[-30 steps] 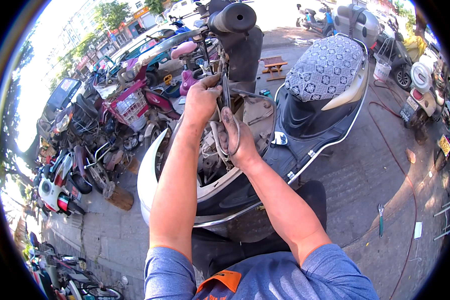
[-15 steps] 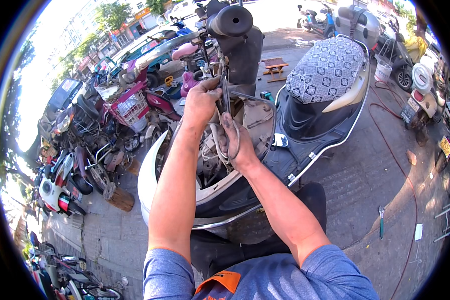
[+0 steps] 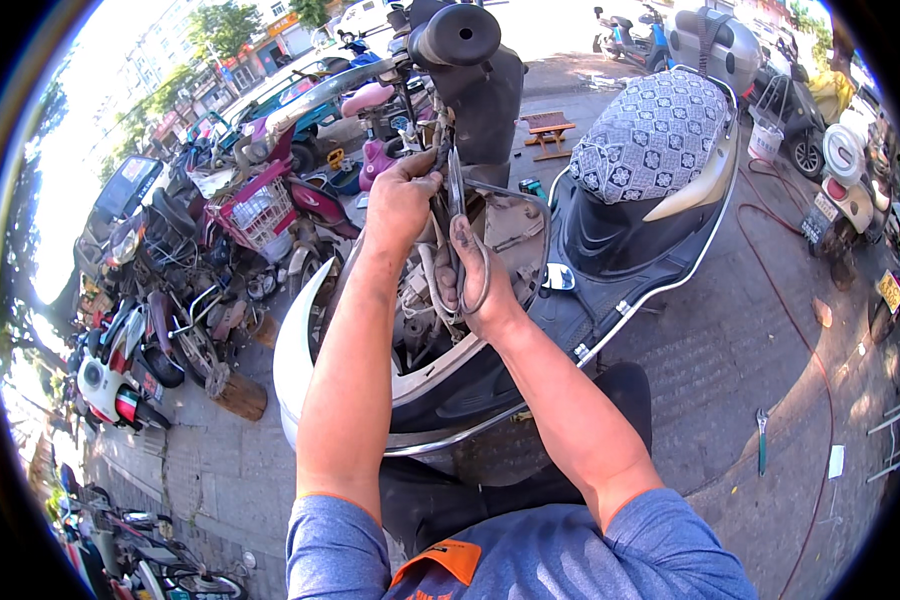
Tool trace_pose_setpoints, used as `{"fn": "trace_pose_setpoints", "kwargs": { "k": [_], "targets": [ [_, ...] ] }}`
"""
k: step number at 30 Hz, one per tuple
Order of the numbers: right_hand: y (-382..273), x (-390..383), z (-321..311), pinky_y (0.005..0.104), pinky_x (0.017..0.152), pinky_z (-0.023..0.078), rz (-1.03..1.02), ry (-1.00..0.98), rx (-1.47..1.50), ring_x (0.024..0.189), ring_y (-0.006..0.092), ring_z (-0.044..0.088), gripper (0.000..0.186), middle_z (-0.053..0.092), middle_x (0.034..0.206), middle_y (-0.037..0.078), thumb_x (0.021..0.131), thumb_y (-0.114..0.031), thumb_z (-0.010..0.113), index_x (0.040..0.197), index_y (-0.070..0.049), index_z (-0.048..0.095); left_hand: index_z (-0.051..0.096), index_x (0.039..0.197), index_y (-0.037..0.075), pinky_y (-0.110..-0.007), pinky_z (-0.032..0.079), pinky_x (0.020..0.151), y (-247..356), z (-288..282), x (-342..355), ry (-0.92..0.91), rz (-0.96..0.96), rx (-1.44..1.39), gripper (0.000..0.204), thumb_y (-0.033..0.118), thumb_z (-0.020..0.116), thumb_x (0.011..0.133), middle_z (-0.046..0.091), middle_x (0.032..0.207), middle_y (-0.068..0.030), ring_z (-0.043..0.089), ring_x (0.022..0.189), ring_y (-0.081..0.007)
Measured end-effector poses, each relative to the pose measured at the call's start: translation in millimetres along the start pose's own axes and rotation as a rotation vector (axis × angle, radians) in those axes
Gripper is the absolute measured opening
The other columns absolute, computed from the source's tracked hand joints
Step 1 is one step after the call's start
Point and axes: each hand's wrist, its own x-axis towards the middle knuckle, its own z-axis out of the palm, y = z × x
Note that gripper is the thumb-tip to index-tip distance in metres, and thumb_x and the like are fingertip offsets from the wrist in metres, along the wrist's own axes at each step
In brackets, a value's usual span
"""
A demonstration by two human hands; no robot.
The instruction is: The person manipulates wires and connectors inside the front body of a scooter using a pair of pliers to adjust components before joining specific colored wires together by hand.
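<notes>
A pair of scissors [image 3: 456,182] sits in my right hand [image 3: 480,285], its blades pointing up and one loop handle curving round by my palm. Just left of the blades, my left hand [image 3: 402,205] is closed, thumb and fingers pinching a dark wire bundle [image 3: 442,135] below the handlebar. Both hands are over the opened front of a scooter [image 3: 470,405], whose cover is off. Light-coloured cables [image 3: 432,275] and dusty inner parts show beneath them. My fingers hide the exact spot gripped on the bundle.
A black handlebar grip [image 3: 460,36] juts out above my hands. The scooter's seat [image 3: 655,135] wears a patterned cover. On the pavement lie an adjustable wrench [image 3: 762,440] and a red hose [image 3: 785,290]; a small wooden stool [image 3: 548,135] stands behind. Parked and dismantled bikes crowd the left.
The scissor blades have spread slightly and stand more plainly in view beside the wires. My right hand has shifted a little; the left still pinches the bundle.
</notes>
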Motion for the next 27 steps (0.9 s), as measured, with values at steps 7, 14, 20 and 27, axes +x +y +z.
{"fn": "trace_pose_setpoints", "kwargs": {
  "k": [7, 14, 20, 27],
  "targets": [
    [-13.5, -2.6, 4.0, 0.0252, 0.048, 0.035, 0.085, -0.089, 0.116, 0.050, 0.0099, 0.045, 0.059, 0.049, 0.064, -0.005, 0.103, -0.073, 0.058, 0.090, -0.015, 0.058, 0.067, 0.142, -0.006, -0.030, 0.050, 0.101, 3.5, 1.5, -1.8, -0.017, 0.015, 0.064, 0.043, 0.001, 0.064, 0.100, 0.076, 0.125, -0.0116, 0.068, 0.110, -0.0153],
    [-23.5, -2.9, 8.9, 0.0266, 0.050, 0.036, 0.163, -0.096, 0.166, 0.053, 0.0122, 0.047, 0.059, 0.047, 0.065, -0.003, 0.102, -0.074, 0.057, 0.097, -0.015, 0.058, 0.067, 0.142, -0.006, -0.029, 0.052, 0.099, 3.3, 2.2, -3.2, 0.009, 0.040, 0.092, 0.043, -0.001, 0.063, 0.099, 0.076, 0.124, -0.0115, 0.069, 0.107, -0.0146],
    [-46.3, -5.9, 15.4, 0.0249, 0.048, 0.036, 0.235, -0.020, 0.233, 0.051, 0.0124, 0.046, 0.060, 0.047, 0.064, -0.002, 0.101, -0.073, 0.059, 0.092, -0.014, 0.057, 0.070, 0.140, -0.001, -0.030, 0.052, 0.100, 12.8, 10.0, -12.3, 0.052, 0.070, 0.093, 0.043, 0.002, 0.065, 0.097, 0.077, 0.123, -0.0148, 0.071, 0.109, -0.0199],
    [-44.7, -6.9, 29.6, 0.0248, 0.047, 0.035, 0.148, 0.052, 0.100, 0.049, 0.0102, 0.044, 0.056, 0.046, 0.065, -0.003, 0.102, -0.072, 0.059, 0.093, -0.017, 0.055, 0.073, 0.135, 0.001, -0.036, 0.052, 0.100, 12.4, 9.7, -14.8, 0.097, 0.127, 0.169, 0.041, 0.008, 0.067, 0.096, 0.078, 0.120, -0.0213, 0.074, 0.111, -0.0304]
  ]
}}
